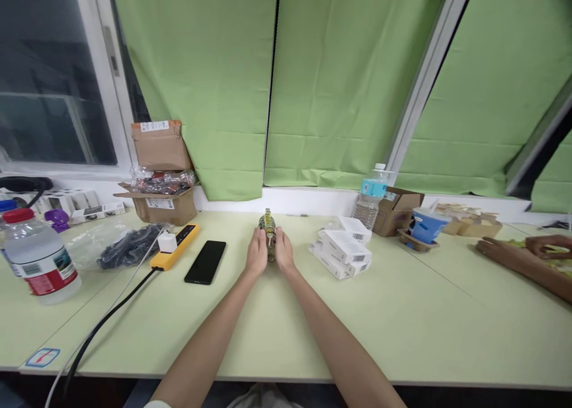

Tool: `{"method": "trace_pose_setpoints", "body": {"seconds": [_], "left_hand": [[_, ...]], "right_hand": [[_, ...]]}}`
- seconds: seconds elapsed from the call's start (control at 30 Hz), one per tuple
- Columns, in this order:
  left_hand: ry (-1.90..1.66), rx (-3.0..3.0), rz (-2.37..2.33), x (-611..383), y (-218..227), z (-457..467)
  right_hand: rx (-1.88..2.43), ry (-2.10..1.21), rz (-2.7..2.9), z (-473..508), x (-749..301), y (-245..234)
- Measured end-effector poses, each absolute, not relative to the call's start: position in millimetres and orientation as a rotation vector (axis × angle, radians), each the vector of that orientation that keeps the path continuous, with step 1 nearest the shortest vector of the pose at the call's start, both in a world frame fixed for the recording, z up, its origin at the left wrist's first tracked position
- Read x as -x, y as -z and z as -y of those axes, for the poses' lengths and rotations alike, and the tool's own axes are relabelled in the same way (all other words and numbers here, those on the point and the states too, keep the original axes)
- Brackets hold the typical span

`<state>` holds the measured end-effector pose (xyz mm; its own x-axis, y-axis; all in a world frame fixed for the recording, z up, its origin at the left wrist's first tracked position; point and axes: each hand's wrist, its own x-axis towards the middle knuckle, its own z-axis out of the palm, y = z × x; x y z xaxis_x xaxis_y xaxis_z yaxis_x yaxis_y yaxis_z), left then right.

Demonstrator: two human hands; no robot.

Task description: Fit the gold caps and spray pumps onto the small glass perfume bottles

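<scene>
My left hand (257,251) and my right hand (283,250) face each other at the middle of the table. Between their palms stands a small olive-green object with a bright yellow patterned strip (270,224) running up its middle. Both hands press against its sides, fingers pointing away from me. Much of it is hidden by the fingers, so its kind is unclear. A black phone (205,262) lies to the left of my hands. To their right is a loose stack of small white boxes (343,247).
A yellow power strip (175,248) with cables and a large red-capped bottle (41,259) are on the left, with an open cardboard box (163,207) behind. Rightward stand a water bottle (370,199), a blue cup (426,224) and another person's hands (513,254).
</scene>
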<state>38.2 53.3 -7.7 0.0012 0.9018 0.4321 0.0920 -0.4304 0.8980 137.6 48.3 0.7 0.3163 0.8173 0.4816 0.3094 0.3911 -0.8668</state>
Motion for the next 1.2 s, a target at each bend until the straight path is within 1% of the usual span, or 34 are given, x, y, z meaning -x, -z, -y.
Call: {"method": "trace_pose_setpoints", "body": {"seconds": [0.1, 0.17, 0.33, 0.43, 0.57, 0.67, 0.8, 0.93, 1.2], "left_hand": [[-1.558, -1.738, -1.007, -33.9, 3.1, -51.8], [-1.607, -1.812, -0.992, -31.0, -0.1, -50.3], [-1.692, -1.941, -1.092, -24.7, -5.0, -43.0], [-1.707, -2.004, -1.122, -23.5, -8.5, -36.0], [-1.669, -2.158, -1.084, -23.5, -10.4, -29.9], [-1.583, -2.169, -1.167, -19.8, -6.5, -31.8], [-1.401, -2.053, -1.255, -9.5, 0.9, -40.0], [-1.250, -2.014, -1.189, -3.1, 5.9, -47.9], [-1.196, -1.881, -0.963, 4.7, 13.4, -64.2]], "right_hand": [[1.136, -0.223, 1.373, -43.2, -145.7, -8.8], [1.118, -0.127, 1.399, -39.9, -149.4, -15.2], [1.129, -0.075, 1.377, -36.7, -148.9, -23.6], [1.156, -0.091, 1.385, -39.4, -146.8, -20.7], [1.179, -0.230, 1.381, -44.3, -150.2, -12.3], [1.209, -0.303, 1.375, -47.2, -157.5, -5.2], [1.212, -0.285, 1.435, -53.2, -167.3, 3.0], [1.188, -0.257, 1.468, -58.9, -173.1, 6.1], [1.133, -0.329, 1.527, -53.4, -179.0, 5.6]]}}
